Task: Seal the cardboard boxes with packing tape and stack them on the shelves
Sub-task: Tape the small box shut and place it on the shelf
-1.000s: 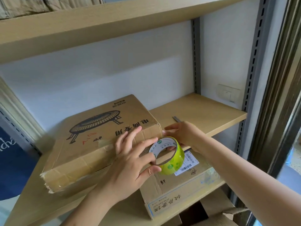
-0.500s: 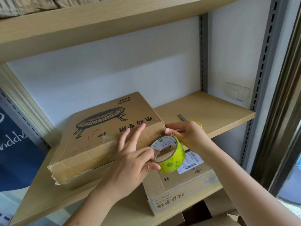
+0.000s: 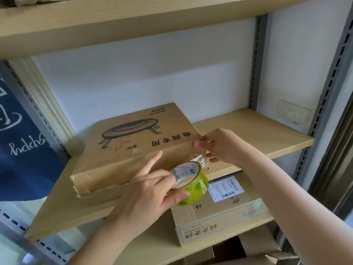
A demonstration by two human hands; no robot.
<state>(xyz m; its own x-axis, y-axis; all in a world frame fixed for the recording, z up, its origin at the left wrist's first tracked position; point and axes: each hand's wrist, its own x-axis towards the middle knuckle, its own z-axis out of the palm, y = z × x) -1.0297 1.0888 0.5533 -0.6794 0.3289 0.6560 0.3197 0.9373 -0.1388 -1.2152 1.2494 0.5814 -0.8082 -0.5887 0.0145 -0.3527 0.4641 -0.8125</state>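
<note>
The left hand (image 3: 145,190) grips the tape roll (image 3: 191,183), fingers curled round its outer face and into the core, with the index finger extended toward the side of the flat cardboard box (image 3: 137,148). The right hand (image 3: 219,146) pinches the free tape end (image 3: 200,158) at the near right corner of that box, thumb on the top edge and fingers tucked below the corner; a short clear strip runs from the roll up to this pinch. The box lies on the middle shelf (image 3: 254,131), its near edge overhanging the shelf front, printed face up, with its left near corner crushed. Judged from its thin profile, the box is light but flexes easily; hold it by the long side walls, not by the damaged corner. The tape is thin, glossy film: it wrinkles and sticks to itself, so keep the strip taut between roll and pinch. Below and to the right, a second box (image 3: 215,213) with a shipping label (image 3: 225,189) rests on the lower shelf (image 3: 152,245). Further back stand the white wall (image 3: 143,77), a slotted upright (image 3: 258,62) and a wall switch (image 3: 293,112). The upper shelf (image 3: 114,22) spans the top of the view.
</note>
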